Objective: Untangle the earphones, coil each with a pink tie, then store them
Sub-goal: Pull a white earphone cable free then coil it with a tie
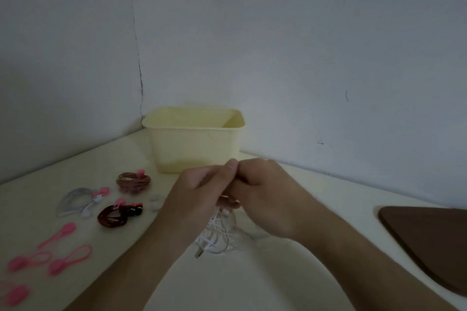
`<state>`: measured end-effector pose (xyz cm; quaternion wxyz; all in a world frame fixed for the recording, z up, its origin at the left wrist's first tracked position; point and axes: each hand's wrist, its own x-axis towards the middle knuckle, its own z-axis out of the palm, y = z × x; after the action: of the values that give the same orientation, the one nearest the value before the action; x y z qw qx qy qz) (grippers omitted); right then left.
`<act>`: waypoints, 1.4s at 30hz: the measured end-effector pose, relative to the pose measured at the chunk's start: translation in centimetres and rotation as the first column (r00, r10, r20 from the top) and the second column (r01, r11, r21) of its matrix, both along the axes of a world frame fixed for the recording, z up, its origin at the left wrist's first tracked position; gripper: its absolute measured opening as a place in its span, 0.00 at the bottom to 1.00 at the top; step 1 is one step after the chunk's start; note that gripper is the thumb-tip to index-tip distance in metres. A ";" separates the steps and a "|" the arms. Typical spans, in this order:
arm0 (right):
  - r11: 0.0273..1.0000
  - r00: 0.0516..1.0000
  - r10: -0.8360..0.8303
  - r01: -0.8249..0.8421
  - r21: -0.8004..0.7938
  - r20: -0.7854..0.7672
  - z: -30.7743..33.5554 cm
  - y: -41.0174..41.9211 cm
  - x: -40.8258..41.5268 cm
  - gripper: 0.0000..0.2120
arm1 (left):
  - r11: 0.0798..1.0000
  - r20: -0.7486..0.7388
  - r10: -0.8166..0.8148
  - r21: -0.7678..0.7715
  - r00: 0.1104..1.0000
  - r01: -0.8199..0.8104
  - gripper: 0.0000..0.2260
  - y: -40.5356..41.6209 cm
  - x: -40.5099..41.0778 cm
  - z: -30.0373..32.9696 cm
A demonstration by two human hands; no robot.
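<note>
1. Pinching the thin white earphone cable [217, 232] between them, the left hand [202, 187] and right hand [262, 189] hold it up above the cream table [290, 272].
2. Three tied coils lie left, so this seems the fourth pair's untangling.
3. Next, probably: coil it, fetch a loose pink silicone tie [69, 259], then use the pale yellow plastic tub [197, 141].

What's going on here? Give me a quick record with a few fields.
hands: left hand and right hand together pinch the tangled white earphone cable, lifted above the cream table
coiled sets: three, each with a pink tie, left of the hands, e.g. dark red coil
spare pink silicone ties: near left edge
pale yellow plastic tub: behind the hands
</note>
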<state>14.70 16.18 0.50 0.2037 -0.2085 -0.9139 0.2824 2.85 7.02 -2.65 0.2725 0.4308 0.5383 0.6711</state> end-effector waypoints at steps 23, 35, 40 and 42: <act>0.979 0.968 -0.058 0.007 -0.205 -0.244 -2.2 1.8 -1.0 0.13 | 0.890 0.300 -0.456 0.126 0.838 0.439 0.10 -2.0 -3.5 0.2; 1.000 0.998 -0.012 0.012 0.000 -0.065 -3.3 -0.8 -1.6 0.11 | 0.996 -0.183 0.087 -0.009 0.979 -0.090 0.15 -1.6 -3.9 -1.9; 0.989 0.983 -0.127 0.135 0.057 -0.130 -2.3 0.4 -1.0 0.11 | 0.974 -0.059 -0.173 -0.156 0.983 0.162 0.11 -1.4 -3.2 -2.2; 0.981 0.966 -0.174 0.187 0.052 -0.192 -2.3 0.9 -0.8 0.12 | 0.953 0.057 -0.258 -0.148 0.964 0.264 0.10 -1.3 -3.2 -2.0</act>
<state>13.85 17.11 -1.75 0.3205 -0.2562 -0.8773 0.2489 -0.36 5.77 -4.69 0.4012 0.4632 0.5218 0.5934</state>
